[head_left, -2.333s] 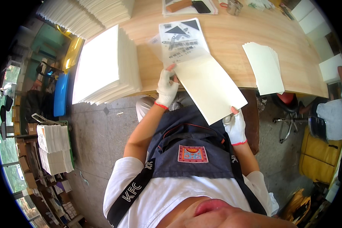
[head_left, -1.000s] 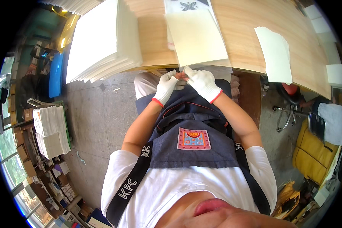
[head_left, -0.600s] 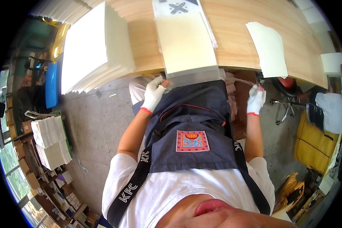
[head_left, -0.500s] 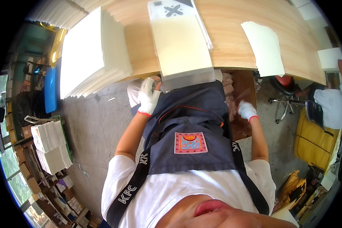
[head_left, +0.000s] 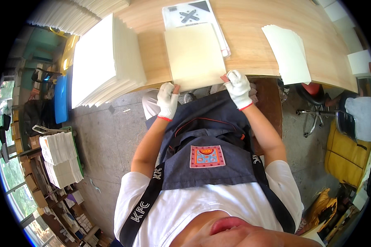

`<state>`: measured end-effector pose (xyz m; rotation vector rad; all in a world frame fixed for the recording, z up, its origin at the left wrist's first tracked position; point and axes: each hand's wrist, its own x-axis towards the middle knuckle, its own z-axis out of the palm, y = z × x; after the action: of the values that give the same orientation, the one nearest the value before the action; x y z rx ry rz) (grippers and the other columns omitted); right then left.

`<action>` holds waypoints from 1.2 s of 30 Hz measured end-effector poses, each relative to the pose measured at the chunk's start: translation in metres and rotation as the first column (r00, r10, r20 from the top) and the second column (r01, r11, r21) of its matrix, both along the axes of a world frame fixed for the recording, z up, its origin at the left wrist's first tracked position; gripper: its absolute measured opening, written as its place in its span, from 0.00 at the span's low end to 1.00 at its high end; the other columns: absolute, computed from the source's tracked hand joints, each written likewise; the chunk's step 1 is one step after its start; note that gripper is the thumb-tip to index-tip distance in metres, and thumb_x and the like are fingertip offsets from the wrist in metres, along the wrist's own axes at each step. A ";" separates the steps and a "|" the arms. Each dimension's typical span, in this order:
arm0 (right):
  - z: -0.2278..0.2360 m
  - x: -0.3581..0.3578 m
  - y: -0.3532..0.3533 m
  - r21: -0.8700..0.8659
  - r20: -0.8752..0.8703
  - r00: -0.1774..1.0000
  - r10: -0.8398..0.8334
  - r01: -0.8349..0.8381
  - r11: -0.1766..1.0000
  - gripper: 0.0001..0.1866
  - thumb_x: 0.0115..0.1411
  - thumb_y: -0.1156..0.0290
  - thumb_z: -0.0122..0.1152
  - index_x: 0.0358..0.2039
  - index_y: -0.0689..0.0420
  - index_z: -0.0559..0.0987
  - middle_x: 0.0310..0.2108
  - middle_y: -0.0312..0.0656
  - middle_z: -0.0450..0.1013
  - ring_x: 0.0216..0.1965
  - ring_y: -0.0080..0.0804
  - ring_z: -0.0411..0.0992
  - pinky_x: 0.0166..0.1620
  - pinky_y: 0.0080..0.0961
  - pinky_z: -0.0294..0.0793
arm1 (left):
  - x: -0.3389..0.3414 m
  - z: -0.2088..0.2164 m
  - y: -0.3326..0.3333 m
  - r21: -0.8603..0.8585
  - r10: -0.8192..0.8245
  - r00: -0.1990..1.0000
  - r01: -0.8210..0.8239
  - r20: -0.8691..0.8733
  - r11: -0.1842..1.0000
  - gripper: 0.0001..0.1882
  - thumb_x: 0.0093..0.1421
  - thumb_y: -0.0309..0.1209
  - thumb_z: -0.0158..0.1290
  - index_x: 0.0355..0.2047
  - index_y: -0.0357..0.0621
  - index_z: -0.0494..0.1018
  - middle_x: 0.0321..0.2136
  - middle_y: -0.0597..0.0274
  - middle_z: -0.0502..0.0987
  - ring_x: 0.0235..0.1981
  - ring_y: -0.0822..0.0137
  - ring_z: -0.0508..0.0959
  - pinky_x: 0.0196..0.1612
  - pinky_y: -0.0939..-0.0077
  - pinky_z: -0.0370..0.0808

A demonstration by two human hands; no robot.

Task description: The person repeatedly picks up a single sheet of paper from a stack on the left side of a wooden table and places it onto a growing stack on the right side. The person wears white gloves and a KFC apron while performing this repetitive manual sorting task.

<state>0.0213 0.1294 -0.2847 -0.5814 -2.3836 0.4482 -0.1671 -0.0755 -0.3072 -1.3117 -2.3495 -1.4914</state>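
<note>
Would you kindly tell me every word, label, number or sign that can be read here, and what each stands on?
I won't copy out wording, but here is where it stands:
Left black strap: pale letters, legible.
Right black strap: similar pale letters, small and partly turned away.
Apron patch: lettering too small to read.
Printed plastic bag: a crossed-tools drawing; other marks too small.
Cream sheets: no wording I can make out.

Bright daylight fills the windows (head_left: 13,168), and the paper stack (head_left: 95,61) near the table's (head_left: 245,33) left edge glares almost white. Fisheye distortion curves the table's front edge.
</note>
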 end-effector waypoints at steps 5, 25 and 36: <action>0.002 -0.001 -0.002 -0.069 0.048 0.915 -0.401 0.404 0.912 0.10 0.50 0.62 0.61 0.28 0.52 0.72 0.23 0.42 0.74 0.24 0.44 0.73 0.27 0.38 0.69 | 0.018 -0.009 0.018 0.191 0.067 0.660 -0.310 0.748 0.931 0.10 0.56 0.32 0.55 0.28 0.44 0.64 0.19 0.73 0.64 0.18 0.80 0.62 0.20 0.84 0.61; 0.152 -0.171 -0.090 -0.828 -0.518 0.784 0.343 -0.560 0.029 0.10 0.61 0.65 0.52 0.32 0.59 0.71 0.19 0.31 0.66 0.18 0.17 0.66 0.19 0.14 0.62 | -0.090 0.224 -0.125 0.339 0.367 0.883 -0.455 0.294 0.823 0.15 0.60 0.29 0.45 0.42 0.28 0.70 0.31 0.62 0.73 0.31 0.74 0.71 0.33 0.83 0.66; 0.119 -0.112 -0.075 -0.858 -0.489 0.826 0.281 -0.514 0.017 0.16 0.63 0.58 0.48 0.26 0.57 0.72 0.18 0.34 0.70 0.16 0.17 0.65 0.19 0.13 0.63 | -0.126 0.093 -0.168 0.505 0.095 0.666 -0.643 0.740 0.576 0.20 0.61 0.28 0.44 0.54 0.36 0.60 0.35 0.58 0.70 0.32 0.71 0.71 0.34 0.78 0.72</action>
<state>-0.0905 0.0541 -0.1657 -0.2653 -1.6523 2.3764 -0.2936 -0.2430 -0.2145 0.0020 -1.6415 -2.5684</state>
